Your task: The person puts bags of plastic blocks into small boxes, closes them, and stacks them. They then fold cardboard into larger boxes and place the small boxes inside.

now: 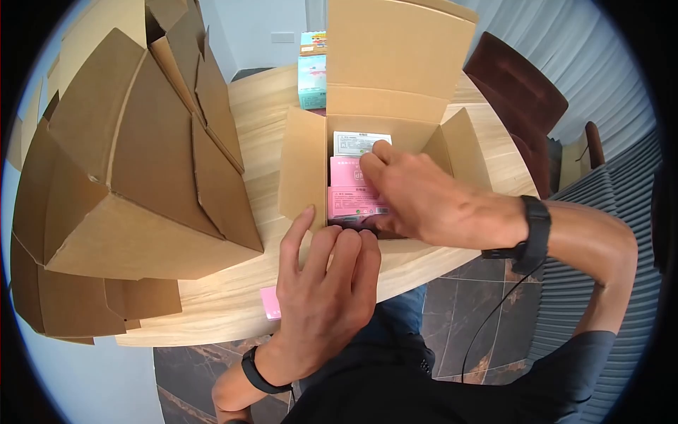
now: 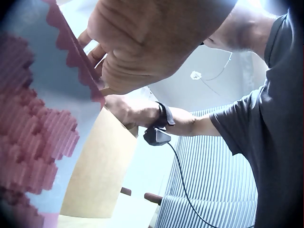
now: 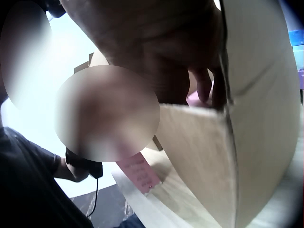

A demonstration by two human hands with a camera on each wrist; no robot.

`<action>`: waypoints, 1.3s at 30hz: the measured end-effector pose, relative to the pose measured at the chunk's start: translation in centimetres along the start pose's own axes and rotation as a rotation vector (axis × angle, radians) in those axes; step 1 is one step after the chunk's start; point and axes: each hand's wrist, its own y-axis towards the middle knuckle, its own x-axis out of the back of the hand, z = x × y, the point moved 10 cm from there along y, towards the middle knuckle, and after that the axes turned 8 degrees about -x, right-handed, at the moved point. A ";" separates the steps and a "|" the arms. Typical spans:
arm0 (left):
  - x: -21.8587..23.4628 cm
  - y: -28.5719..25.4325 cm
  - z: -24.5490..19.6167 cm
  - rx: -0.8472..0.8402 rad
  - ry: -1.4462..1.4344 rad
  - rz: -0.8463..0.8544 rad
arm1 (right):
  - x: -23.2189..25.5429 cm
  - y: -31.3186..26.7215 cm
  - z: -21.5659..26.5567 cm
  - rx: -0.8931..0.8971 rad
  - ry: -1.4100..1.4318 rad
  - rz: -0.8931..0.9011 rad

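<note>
A brown carton [image 1: 304,166] stands with its lid raised. Inside it a white printed box [image 1: 360,143] and pink printed boxes [image 1: 347,169] sit in a row. My right hand [image 1: 431,198] reaches in over the carton's right side, bent fingers at the right edges of these boxes. In the right wrist view, fingers [image 3: 203,85] point down beside something pink. My left hand [image 1: 328,283] comes over the carton's near edge, its fingers bent and most tips hidden at the nearest box. A box with a pink block pattern [image 2: 38,137] looms close in the left wrist view.
Large brown cartons [image 1: 141,162] crowd the left of the wooden table [image 1: 261,106]. A light-blue box [image 1: 312,78] stands behind the open carton. Something pink [image 1: 270,302] shows beside my left wrist near the table's front edge. A brown chair [image 1: 519,85] is beyond the right side.
</note>
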 end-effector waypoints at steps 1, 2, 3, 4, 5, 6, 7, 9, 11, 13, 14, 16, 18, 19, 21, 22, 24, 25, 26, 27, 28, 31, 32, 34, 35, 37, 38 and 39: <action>0.0 0.1 -0.1 -0.005 -0.002 0.002 | -0.5 0.1 -0.5 -0.047 0.031 0.009; -0.1 0.0 0.1 0.013 -0.013 0.019 | -0.8 0.0 -0.8 -0.053 0.037 0.007; -0.2 -0.1 0.2 0.037 -0.023 0.037 | -1.0 0.0 -1.1 -0.070 0.046 -0.010; -0.2 0.0 0.2 0.039 -0.023 0.042 | -1.0 0.1 -1.5 -0.083 0.052 -0.027; 0.3 0.1 0.3 0.037 -0.029 0.009 | -0.6 -0.2 -1.3 -0.014 0.067 -0.042; 0.8 0.0 0.4 0.046 -0.034 -0.017 | 0.5 -0.3 -0.3 0.060 0.088 -0.046; 2.0 -0.1 0.7 0.036 -0.069 -0.050 | 1.1 -0.7 -0.7 0.006 0.115 0.050; 4.4 -2.9 1.0 0.160 -0.058 -0.062 | 2.7 -1.2 0.2 0.051 -0.060 -0.006; 5.8 -6.5 2.1 0.323 -0.017 0.014 | 6.3 -3.1 2.1 0.112 -0.145 -0.227; 5.2 -8.2 3.3 0.399 0.004 0.165 | 6.8 -5.2 3.7 0.146 -0.091 -0.320; 4.1 -9.4 4.1 0.477 0.021 0.302 | 6.7 -7.1 5.2 0.322 0.005 -0.447; 3.1 -10.4 4.8 0.486 0.012 0.276 | 4.5 -8.7 7.8 0.449 0.071 -0.360; 1.2 -12.4 5.7 0.601 -0.307 0.271 | 1.4 -9.3 9.8 0.502 0.074 -0.351; 0.9 -13.2 5.6 0.667 -0.413 0.314 | -0.5 -9.3 10.6 0.554 0.015 -0.449; 2.8 -12.1 3.7 0.578 -0.508 0.321 | -1.1 -10.4 11.4 0.597 -0.057 -0.561; 3.6 -11.2 2.5 0.510 -0.605 0.332 | -2.1 -10.6 11.4 0.579 -0.071 -0.446; 4.6 -9.1 1.6 0.441 -0.566 0.265 | -1.1 -11.7 10.9 0.569 -0.098 -0.318; 5.6 -8.1 2.1 0.452 -0.629 0.076 | 2.5 -12.8 10.0 0.530 -0.058 -0.356; 6.1 -6.9 2.9 0.462 -0.658 -0.029 | 4.6 -12.9 10.0 0.517 -0.044 -0.370; 6.6 -5.8 3.6 0.465 -0.685 -0.134 | 6.7 -13.0 10.0 0.505 -0.031 -0.385; 6.6 -4.0 4.3 0.429 -0.533 -0.097 | 10.1 -12.4 8.2 0.323 0.209 -0.528; 4.0 -1.9 3.8 0.314 -0.276 0.077 | 13.5 -10.6 2.5 0.008 0.660 -0.675; 2.2 -1.8 3.1 0.225 -0.156 0.200 | 13.5 -9.2 2.4 0.000 0.541 -0.582; 0.8 -1.9 2.9 0.180 -0.150 0.200 | 11.1 -6.8 2.8 0.103 0.229 -0.373; 0.6 -1.9 2.9 0.176 -0.135 0.165 | 10.2 -6.2 2.8 0.140 0.166 -0.324; 0.1 -2.1 3.1 0.174 -0.124 0.133 | 9.4 -5.4 2.9 0.155 0.085 -0.297; 0.0 -2.1 3.1 0.159 -0.103 0.113 | 8.4 -4.5 2.4 0.086 0.065 -0.165; 0.1 -2.1 3.1 0.142 -0.080 0.092 | 7.2 -3.8 1.7 0.019 0.045 -0.034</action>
